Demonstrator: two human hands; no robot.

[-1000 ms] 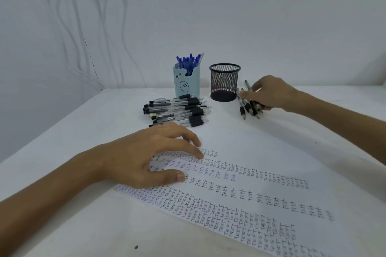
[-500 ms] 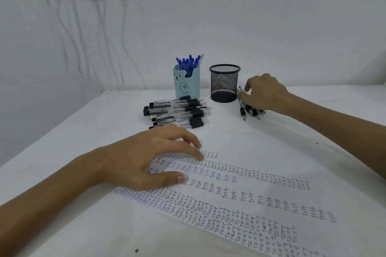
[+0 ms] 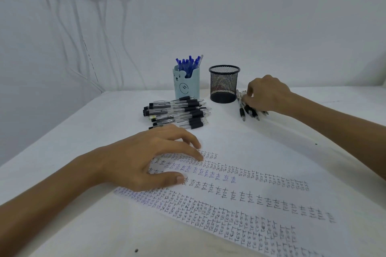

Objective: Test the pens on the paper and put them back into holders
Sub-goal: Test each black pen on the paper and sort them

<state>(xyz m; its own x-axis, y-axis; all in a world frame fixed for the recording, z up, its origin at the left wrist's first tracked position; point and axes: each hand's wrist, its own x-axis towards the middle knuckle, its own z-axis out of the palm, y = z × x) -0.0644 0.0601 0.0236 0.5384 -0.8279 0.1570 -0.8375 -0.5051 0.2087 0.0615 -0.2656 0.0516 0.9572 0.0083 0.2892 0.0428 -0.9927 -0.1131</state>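
At the near left of the tabletop (image 3: 83, 142) the left hand (image 3: 150, 160) lies spread, fingertips and thumb pressing the left end of the paper (image 3: 261, 173), likely to pin the sheet for writing (rows of "TEST" already fill much of it). Beyond the hand, toward the far edge, a pile (image 3: 177, 112) of black pens lies flat, probably waiting its turn. Behind the pile stands the blue holder (image 3: 186, 85), packed with blue pens (image 3: 188, 62), so those look finished. Just to its right stands the mesh holder (image 3: 224, 84), seemingly empty. Further right, the right hand (image 3: 267, 95) arches over a few pens (image 3: 243, 111) lying just beside the mesh holder, fingers curled down onto them. Whether it pinches one cannot be told; my guess is that it is choosing the next pen.
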